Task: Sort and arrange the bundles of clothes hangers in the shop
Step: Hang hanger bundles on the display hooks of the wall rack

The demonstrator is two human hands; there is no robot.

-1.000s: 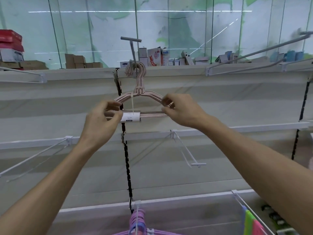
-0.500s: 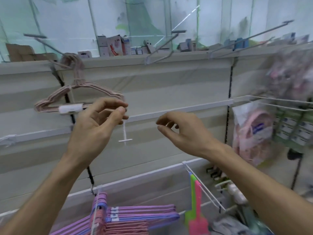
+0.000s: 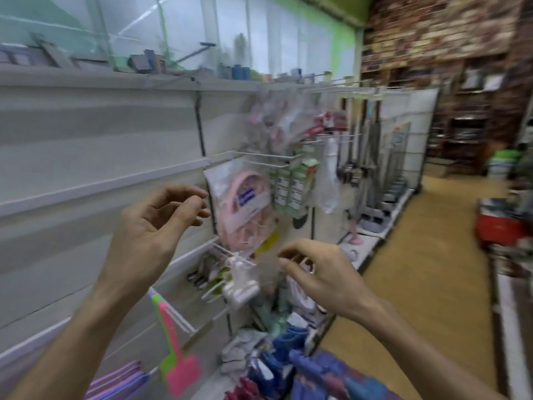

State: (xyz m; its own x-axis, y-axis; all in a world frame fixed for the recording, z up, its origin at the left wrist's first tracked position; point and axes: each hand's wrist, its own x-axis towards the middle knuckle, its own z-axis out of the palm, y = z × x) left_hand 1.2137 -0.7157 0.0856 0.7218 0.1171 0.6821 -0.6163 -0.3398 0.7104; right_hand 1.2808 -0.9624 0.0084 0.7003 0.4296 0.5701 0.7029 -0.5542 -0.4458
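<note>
Hangers (image 3: 115,383), a pink and purple bundle, show only at the bottom left edge, low against the white slatted wall (image 3: 86,145). Both hands are raised in front of it and hold nothing: the left hand (image 3: 155,226) has loosely curled fingers near a bagged pink item (image 3: 239,203), and the right hand (image 3: 320,272) is just as relaxed, lower and to the right. White wire hooks (image 3: 259,155) jut from the wall, carrying blurred packets. A green and pink swatter (image 3: 176,353) hangs below the left forearm. Blue packages (image 3: 282,359) lie heaped at the bottom. To the right, a tan floor (image 3: 427,269) runs as an open aisle toward brick-patterned shelving (image 3: 432,33); a red box (image 3: 499,228) sits at its right edge.
</note>
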